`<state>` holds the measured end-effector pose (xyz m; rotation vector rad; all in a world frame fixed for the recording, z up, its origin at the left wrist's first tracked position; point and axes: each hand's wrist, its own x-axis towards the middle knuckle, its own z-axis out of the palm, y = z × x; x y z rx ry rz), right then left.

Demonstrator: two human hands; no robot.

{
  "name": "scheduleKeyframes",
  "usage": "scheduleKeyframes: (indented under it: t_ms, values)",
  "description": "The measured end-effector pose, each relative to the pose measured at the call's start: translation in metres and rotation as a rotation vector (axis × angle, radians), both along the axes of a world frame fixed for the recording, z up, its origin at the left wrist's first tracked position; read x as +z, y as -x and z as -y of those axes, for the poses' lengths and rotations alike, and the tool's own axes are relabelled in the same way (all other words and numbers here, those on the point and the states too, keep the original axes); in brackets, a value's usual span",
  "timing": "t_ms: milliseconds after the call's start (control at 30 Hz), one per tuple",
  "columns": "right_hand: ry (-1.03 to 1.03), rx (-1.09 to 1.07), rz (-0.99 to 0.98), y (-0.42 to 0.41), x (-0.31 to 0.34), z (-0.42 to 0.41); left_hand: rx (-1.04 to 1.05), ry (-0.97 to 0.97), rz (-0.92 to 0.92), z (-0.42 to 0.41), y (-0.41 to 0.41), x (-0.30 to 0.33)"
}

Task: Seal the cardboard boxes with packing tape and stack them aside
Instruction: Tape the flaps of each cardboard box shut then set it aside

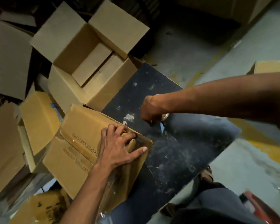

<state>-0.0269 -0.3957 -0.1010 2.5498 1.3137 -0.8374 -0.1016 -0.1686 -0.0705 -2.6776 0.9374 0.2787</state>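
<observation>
A closed cardboard box (81,143) with printed lettering lies on the left edge of a dark table (184,151). Shiny clear tape (113,191) runs over its near end and down its side. My left hand (118,146) presses on the box's top near the right corner, fingers spread over the tape. My right hand (152,110) hovers over the table just right of the box and grips a tape roll (165,116), most of it hidden in the fist. An empty open box (107,94) with its flaps up stands behind the closed one.
Several more cardboard boxes (39,120) lie piled on the left, one stained box (44,206) at the bottom left, another box (271,67) on the floor at right. A red object (262,207) sits by my legs. Grey floor with yellow marking surrounds the table.
</observation>
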Motion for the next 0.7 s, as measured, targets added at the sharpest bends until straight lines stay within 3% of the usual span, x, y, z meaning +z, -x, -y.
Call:
scheduleKeyframes:
  t_ms: [67,267,400,567,700]
  values:
    - [0.065,-0.104,-0.082,-0.001,-0.024,0.009,-0.006,0.004,-0.021,0.001,-0.005,-0.002]
    - [-0.029,-0.293,-0.339,-0.015,-0.072,0.025,-0.051,-0.172,-0.156,0.015,-0.024,0.003]
    - [-0.08,-0.352,-0.365,-0.019,-0.08,0.027,-0.083,-0.23,-0.268,0.025,-0.037,0.005]
    - [-0.139,-0.448,-0.358,-0.029,-0.087,0.027,-0.017,0.206,-0.325,0.01,-0.032,0.005]
    - [-0.126,-0.457,-0.276,-0.032,-0.093,0.024,-0.111,0.145,-0.286,-0.001,-0.021,-0.001]
